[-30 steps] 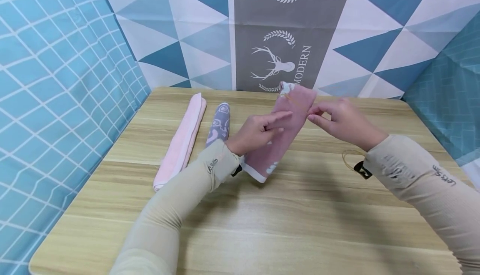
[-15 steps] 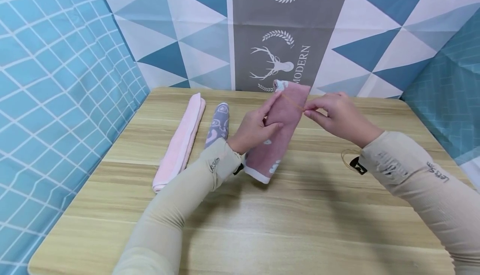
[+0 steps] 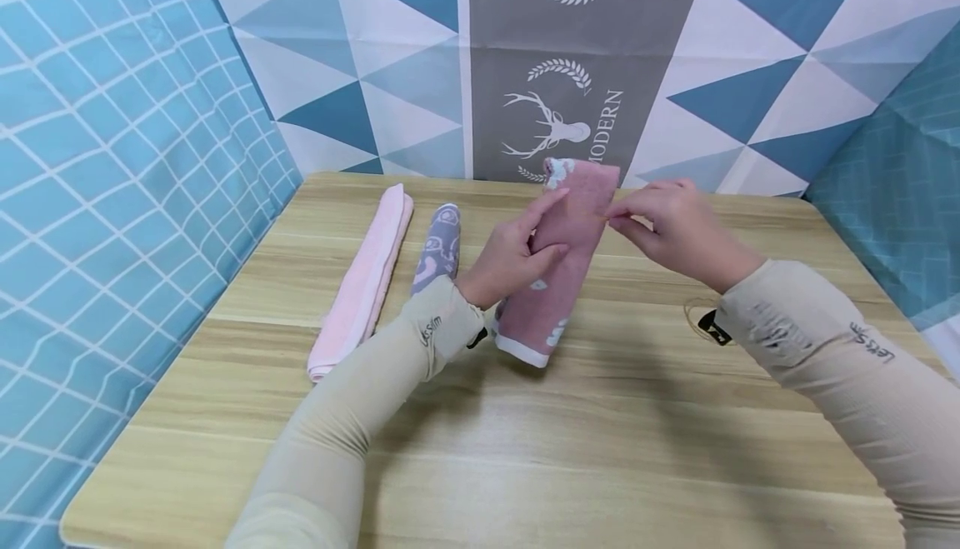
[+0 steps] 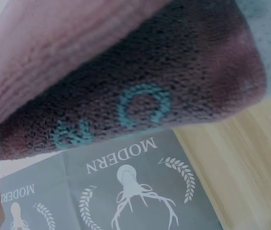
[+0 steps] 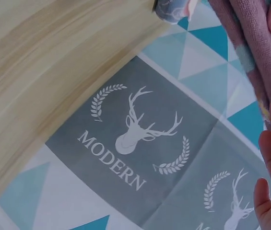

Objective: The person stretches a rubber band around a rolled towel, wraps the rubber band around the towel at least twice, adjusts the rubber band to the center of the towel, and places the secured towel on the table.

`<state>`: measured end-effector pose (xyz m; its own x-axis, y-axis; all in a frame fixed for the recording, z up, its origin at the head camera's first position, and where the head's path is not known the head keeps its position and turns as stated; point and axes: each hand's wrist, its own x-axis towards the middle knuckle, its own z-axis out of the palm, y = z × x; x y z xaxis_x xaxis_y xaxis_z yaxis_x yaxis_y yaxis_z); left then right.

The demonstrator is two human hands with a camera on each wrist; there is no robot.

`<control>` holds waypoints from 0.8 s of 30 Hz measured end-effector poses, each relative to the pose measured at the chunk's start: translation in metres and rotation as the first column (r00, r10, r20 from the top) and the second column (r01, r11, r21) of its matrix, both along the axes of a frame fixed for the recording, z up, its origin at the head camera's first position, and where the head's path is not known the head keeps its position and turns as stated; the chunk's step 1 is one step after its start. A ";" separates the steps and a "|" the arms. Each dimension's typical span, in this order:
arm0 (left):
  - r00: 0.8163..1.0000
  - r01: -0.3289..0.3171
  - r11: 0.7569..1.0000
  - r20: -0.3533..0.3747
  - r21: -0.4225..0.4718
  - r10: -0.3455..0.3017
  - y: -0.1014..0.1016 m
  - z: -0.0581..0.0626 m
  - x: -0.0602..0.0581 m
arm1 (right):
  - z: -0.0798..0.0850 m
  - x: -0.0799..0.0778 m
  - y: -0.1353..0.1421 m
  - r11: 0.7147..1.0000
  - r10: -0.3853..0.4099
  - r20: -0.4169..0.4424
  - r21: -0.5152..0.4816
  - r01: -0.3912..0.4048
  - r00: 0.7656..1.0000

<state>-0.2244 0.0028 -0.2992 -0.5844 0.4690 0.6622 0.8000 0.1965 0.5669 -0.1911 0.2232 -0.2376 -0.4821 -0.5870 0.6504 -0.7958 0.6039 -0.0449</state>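
A folded dusty-pink towel with pale patterns and a white end band is held tilted above the table. My left hand grips it from the left, thumb and fingers on its face. At the towel's upper right edge my right hand pinches a thin, yellowish rubber band, which mostly blends into the cloth. In the left wrist view the towel fills the upper part, its layers parted. The right wrist view shows the towel with the right hand's fingers close below it.
To the left on the wooden table lie a folded light-pink towel and a rolled grey-purple patterned towel, partly behind the left forearm. A patterned backdrop rises behind the table. A black tag on a loop hangs at the right cuff.
The left hand's fingers have shifted up the towel and the towel has turned more upright. The rubber band, seen stretched across the towel half a second ago, is now fainter; the right hand moved slightly left.
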 end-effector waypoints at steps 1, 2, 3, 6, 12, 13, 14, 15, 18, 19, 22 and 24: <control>1.000 0.001 1.000 -0.006 0.013 -0.001 0.000 -0.001 0.000 | 0.001 0.000 0.001 1.000 -0.012 0.016 -0.016 0.012 1.000; 1.000 0.000 1.000 -0.014 0.024 0.000 0.000 -0.001 0.000 | 0.001 0.000 0.002 0.999 -0.021 0.031 -0.029 0.022 0.999; 1.000 -0.003 0.999 -0.021 0.035 0.004 0.000 -0.002 -0.001 | 0.001 0.000 0.003 0.999 -0.029 0.044 -0.041 0.030 0.999; 0.998 -0.037 0.998 -0.058 0.052 0.040 0.001 -0.002 -0.001 | 0.000 0.001 0.003 0.997 -0.039 0.074 -0.062 0.044 0.997; 0.984 -0.145 0.987 -0.092 0.074 0.152 0.001 0.000 -0.003 | -0.006 0.002 -0.003 0.997 0.058 0.032 -0.053 -0.056 0.998; 0.981 -0.160 0.984 -0.103 0.072 0.167 0.000 0.000 -0.004 | -0.007 0.003 -0.004 0.996 0.069 0.022 -0.052 -0.068 0.997; 0.977 -0.172 0.983 -0.113 0.070 0.179 0.000 0.000 -0.005 | -0.008 0.003 -0.004 0.996 0.077 0.008 -0.049 -0.076 0.997; 0.974 -0.183 0.981 -0.127 0.067 0.190 -0.001 0.000 -0.006 | -0.008 0.002 -0.004 0.995 0.084 -0.007 -0.046 -0.085 0.996; 0.960 -0.210 0.975 -0.177 0.072 0.219 -0.003 -0.001 -0.009 | -0.008 0.002 -0.002 0.994 0.102 -0.046 -0.030 -0.103 0.994; 0.955 -0.221 0.972 -0.185 0.074 0.231 -0.003 -0.001 -0.011 | -0.009 0.001 -0.002 0.994 0.107 -0.067 -0.014 -0.108 0.992; 0.946 -0.257 0.963 -0.182 0.083 0.268 -0.004 -0.001 -0.013 | -0.011 0.003 -0.004 0.993 0.114 -0.134 0.047 -0.109 0.984; 0.944 -0.276 0.957 -0.161 0.087 0.287 -0.006 -0.001 -0.014 | -0.013 0.007 -0.007 0.991 0.108 -0.182 0.098 -0.092 0.977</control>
<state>-0.2384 -0.0028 -0.2997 -0.5623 0.2563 0.7862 0.8030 0.3962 0.4452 -0.1841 0.2160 -0.2510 -0.2932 -0.6851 0.6669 -0.8417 0.5158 0.1598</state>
